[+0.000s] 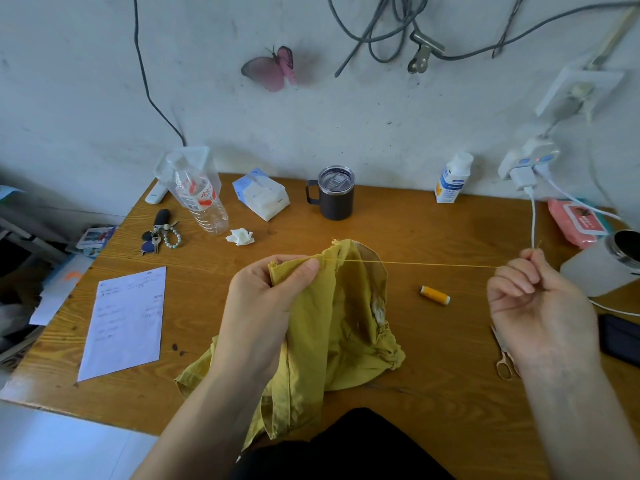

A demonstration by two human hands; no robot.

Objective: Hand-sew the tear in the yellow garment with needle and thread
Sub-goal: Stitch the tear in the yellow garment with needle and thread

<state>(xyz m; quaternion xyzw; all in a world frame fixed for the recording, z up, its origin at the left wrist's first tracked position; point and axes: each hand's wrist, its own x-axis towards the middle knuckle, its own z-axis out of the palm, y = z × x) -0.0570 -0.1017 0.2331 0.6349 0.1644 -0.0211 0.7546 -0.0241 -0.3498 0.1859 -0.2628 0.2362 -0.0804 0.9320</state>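
Note:
The yellow garment [339,323] lies bunched on the wooden table [433,230] and hangs over its near edge. My left hand [266,299] pinches a fold at the garment's top between thumb and fingers. A yellow thread [415,264] runs taut from that fold to the right. My right hand [533,296] holds the far end of the thread in curled fingers; a thin tip sticks up above them, and the needle itself is too small to make out. A yellow thread spool [435,295] lies on the table between the hands.
Small scissors [502,355] lie under my right wrist. At the back stand a plastic bottle [201,199], a tissue pack [261,194], a dark mug [334,192] and a white bottle [452,178]. Keys [159,233] and a paper sheet [126,322] lie left; a steel cup [623,247] and a phone [620,337] lie right.

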